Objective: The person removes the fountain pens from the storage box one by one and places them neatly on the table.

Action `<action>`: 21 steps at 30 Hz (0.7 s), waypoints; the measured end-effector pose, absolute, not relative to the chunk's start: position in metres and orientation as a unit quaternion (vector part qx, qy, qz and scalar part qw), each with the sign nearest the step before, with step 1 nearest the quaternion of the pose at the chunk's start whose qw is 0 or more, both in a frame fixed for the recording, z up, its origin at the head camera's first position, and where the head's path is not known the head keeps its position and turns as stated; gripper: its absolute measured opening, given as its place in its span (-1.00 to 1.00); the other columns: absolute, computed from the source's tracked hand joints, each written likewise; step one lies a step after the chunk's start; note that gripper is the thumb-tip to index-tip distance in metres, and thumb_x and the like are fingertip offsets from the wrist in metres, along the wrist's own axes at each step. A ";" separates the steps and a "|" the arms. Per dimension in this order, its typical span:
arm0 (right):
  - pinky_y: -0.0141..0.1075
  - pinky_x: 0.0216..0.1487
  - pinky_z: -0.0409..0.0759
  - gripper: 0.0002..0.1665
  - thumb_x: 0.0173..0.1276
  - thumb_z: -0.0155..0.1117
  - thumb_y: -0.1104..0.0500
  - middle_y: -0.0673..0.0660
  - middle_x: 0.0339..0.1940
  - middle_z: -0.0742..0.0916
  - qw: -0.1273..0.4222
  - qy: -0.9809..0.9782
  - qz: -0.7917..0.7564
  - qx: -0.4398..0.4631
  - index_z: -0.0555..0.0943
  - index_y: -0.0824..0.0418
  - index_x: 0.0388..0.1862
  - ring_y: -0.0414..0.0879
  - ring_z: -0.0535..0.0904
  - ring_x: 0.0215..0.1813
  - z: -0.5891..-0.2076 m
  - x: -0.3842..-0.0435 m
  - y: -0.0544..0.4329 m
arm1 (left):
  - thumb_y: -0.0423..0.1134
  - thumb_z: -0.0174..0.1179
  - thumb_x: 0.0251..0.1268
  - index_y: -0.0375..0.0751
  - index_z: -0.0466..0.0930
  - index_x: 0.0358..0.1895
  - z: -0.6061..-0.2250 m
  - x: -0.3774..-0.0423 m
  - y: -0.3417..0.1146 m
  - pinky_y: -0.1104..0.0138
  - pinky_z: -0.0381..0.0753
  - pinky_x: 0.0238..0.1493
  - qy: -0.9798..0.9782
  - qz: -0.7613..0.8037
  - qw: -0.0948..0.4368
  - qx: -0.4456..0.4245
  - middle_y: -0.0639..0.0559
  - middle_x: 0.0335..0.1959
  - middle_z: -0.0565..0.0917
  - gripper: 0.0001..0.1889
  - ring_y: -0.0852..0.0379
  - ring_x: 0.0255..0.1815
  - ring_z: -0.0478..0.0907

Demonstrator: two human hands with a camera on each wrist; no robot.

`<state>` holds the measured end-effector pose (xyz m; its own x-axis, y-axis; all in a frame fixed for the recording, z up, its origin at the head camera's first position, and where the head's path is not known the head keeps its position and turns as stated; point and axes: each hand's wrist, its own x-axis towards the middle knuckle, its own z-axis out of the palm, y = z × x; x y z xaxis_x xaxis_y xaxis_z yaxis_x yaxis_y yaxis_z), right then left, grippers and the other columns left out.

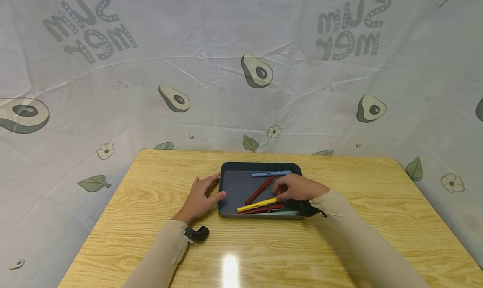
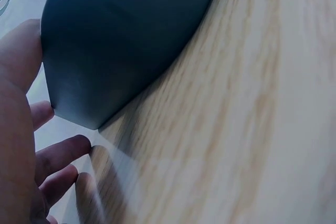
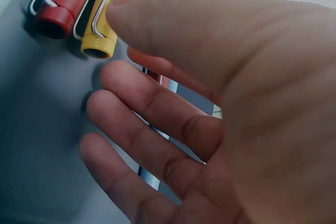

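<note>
A dark grey tray [image 1: 235,181] holds several clip-capped pens. My left hand [image 1: 201,198] rests at its left side with fingers spread, the thumb and a fingertip at the rim. Inside, my right hand [image 1: 299,187] is over the right half, its thumb at the clip end of a yellow pen [image 1: 256,205]. In the right wrist view, the other fingers are loosely bent beside the yellow pen [image 3: 100,43], with nothing visible between them. One red pen [image 1: 260,190] lies slanted; another red pen [image 1: 262,210] lies beside the yellow one. A blue pen [image 1: 269,174] lies along the back.
A pale green pen [image 1: 283,213] lies along the tray's front wall, partly hidden. The wooden table [image 1: 241,246] extends around the tray. Behind it hangs a pale cloth [image 1: 211,124] printed with avocados. Both wrists carry small black devices.
</note>
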<state>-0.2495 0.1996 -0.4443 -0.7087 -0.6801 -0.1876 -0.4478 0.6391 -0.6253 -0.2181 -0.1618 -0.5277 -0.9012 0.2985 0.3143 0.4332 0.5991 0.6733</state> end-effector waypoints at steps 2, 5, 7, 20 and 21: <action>-0.34 -0.13 0.67 -0.85 0.41 0.42 0.26 -0.01 -0.18 0.74 0.211 0.882 -0.275 -0.318 0.73 0.22 -0.06 -0.21 0.65 -0.18 -0.445 -0.250 0.199 | 0.11 0.33 0.41 -0.04 0.27 0.62 -0.528 -0.218 -0.162 -0.21 -0.32 0.64 -0.892 -0.395 0.082 -0.205 -0.07 0.50 0.47 -0.20 -0.09 0.57 0.29; -0.34 -0.16 0.67 -0.88 0.41 0.43 0.27 -0.04 -0.22 0.72 0.215 0.883 -0.271 -0.319 0.73 0.22 -0.10 -0.22 0.63 -0.21 -0.446 -0.250 0.198 | 0.12 0.32 0.42 -0.02 0.27 0.62 -0.528 -0.219 -0.162 -0.18 -0.33 0.65 -0.893 -0.395 0.077 -0.202 -0.04 0.51 0.46 -0.21 -0.06 0.58 0.28; -0.34 -0.17 0.67 -0.89 0.41 0.43 0.27 -0.05 -0.23 0.72 0.214 0.883 -0.269 -0.321 0.73 0.21 -0.12 -0.22 0.63 -0.22 -0.445 -0.250 0.197 | 0.13 0.31 0.42 0.00 0.26 0.62 -0.528 -0.220 -0.162 -0.16 -0.33 0.66 -0.894 -0.395 0.074 -0.200 -0.02 0.51 0.45 -0.20 -0.04 0.59 0.27; -0.36 -0.28 0.63 -0.94 0.40 0.43 0.26 -0.05 -0.32 0.72 0.212 0.882 -0.260 -0.330 0.75 0.26 -0.25 -0.23 0.61 -0.33 -0.444 -0.248 0.193 | 0.13 0.32 0.41 -0.05 0.29 0.61 -0.527 -0.219 -0.162 -0.21 -0.31 0.64 -0.888 -0.403 0.083 -0.205 -0.05 0.51 0.46 -0.21 -0.09 0.57 0.29; -0.36 -0.28 0.63 -0.93 0.41 0.42 0.26 -0.05 -0.32 0.72 0.210 0.882 -0.258 -0.332 0.75 0.26 -0.26 -0.24 0.61 -0.33 -0.443 -0.248 0.193 | 0.12 0.32 0.41 -0.06 0.29 0.61 -0.527 -0.219 -0.162 -0.21 -0.30 0.64 -0.888 -0.403 0.084 -0.206 -0.06 0.51 0.45 -0.21 -0.10 0.57 0.29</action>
